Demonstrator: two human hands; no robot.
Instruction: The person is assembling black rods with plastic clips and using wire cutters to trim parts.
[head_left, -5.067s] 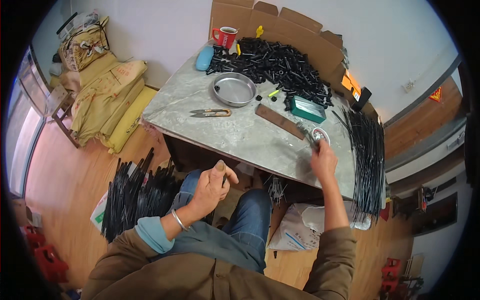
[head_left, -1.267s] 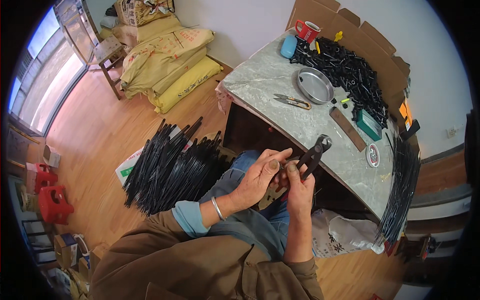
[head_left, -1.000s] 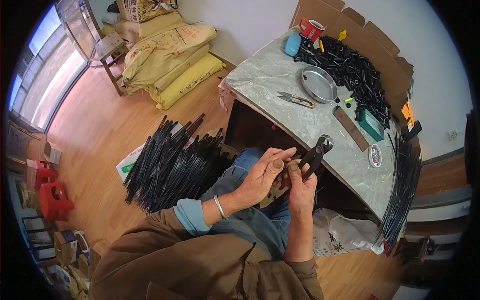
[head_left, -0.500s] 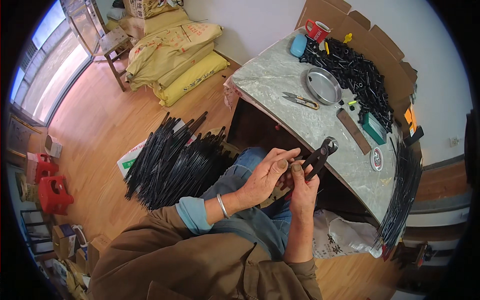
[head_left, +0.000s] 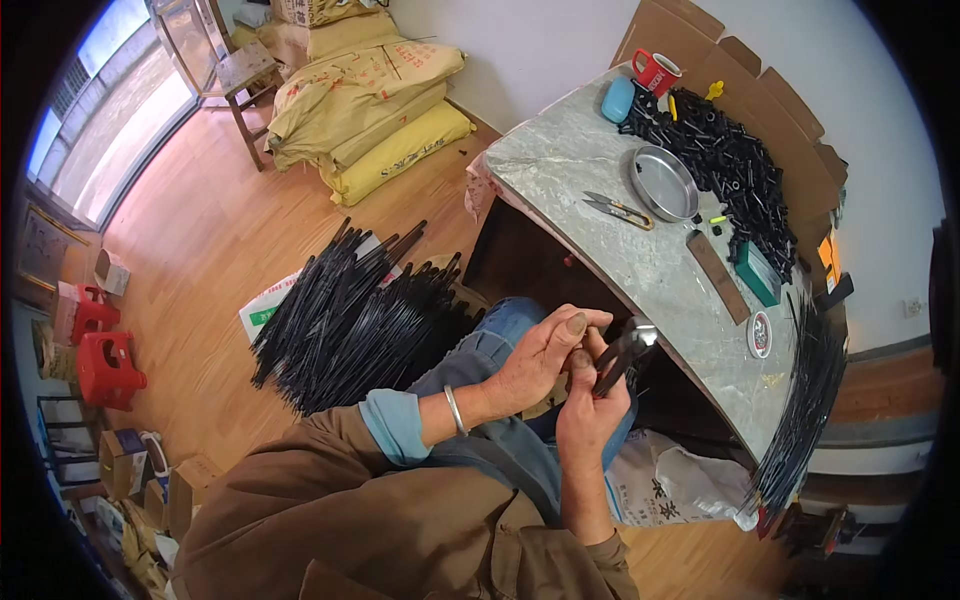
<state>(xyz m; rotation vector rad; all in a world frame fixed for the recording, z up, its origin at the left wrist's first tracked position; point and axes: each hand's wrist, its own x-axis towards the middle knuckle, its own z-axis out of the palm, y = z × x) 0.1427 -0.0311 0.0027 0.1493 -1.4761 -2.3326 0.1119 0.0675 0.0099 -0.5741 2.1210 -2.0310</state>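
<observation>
My right hand [head_left: 590, 408] is wrapped round a pair of dark-handled pincers [head_left: 628, 354], whose bright metal head points up toward the table edge. Close beside it, my left hand [head_left: 540, 358] has its thumb and fingertips pressed together, nearly meeting the right thumb. Anything small between those fingertips is hidden from me. Both hands are above my lap, short of the table. On the floor to the left lies a big bundle of thin black rods [head_left: 345, 315].
On the grey table [head_left: 560, 150] are a heap of black tube pieces [head_left: 745, 175], a round metal dish [head_left: 665, 184], thread snips [head_left: 618, 211], a brown bar [head_left: 718, 277], a green box [head_left: 757, 274] and a red mug [head_left: 656, 72]. Long black strands [head_left: 800, 410] hang over its right edge.
The pincers have turned in my right hand and their head sits slightly lower and further left. My hands stay close together. The whole view has shifted slightly.
</observation>
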